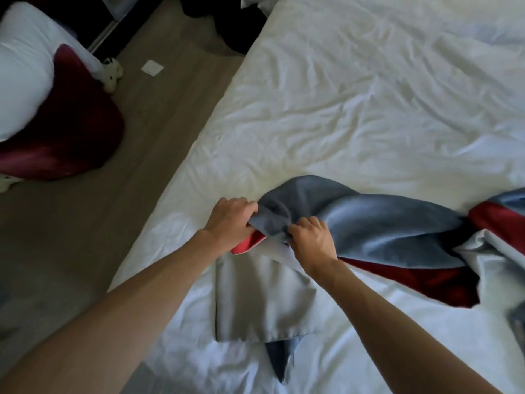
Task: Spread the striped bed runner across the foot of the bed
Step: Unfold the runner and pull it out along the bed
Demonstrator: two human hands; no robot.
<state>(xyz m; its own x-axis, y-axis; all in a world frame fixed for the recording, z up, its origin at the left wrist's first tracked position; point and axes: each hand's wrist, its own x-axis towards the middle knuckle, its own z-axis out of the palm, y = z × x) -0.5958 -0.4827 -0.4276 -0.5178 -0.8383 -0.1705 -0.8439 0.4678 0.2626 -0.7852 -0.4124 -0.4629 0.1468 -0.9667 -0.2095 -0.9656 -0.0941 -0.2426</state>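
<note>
The bed runner, in blue-grey, red and pale grey bands, lies bunched and twisted across the near part of the white bed. It trails off past the right edge of view. My left hand grips the runner's crumpled left end, where blue and red cloth meet. Close beside it, my right hand pinches the same end. A pale grey flap hangs flat below both hands, with a blue corner poking out under it.
The bed's left edge runs diagonally beside a strip of grey-brown floor. A dark red cushion and a white pillow lie at the far left. A small white square sits on the floor.
</note>
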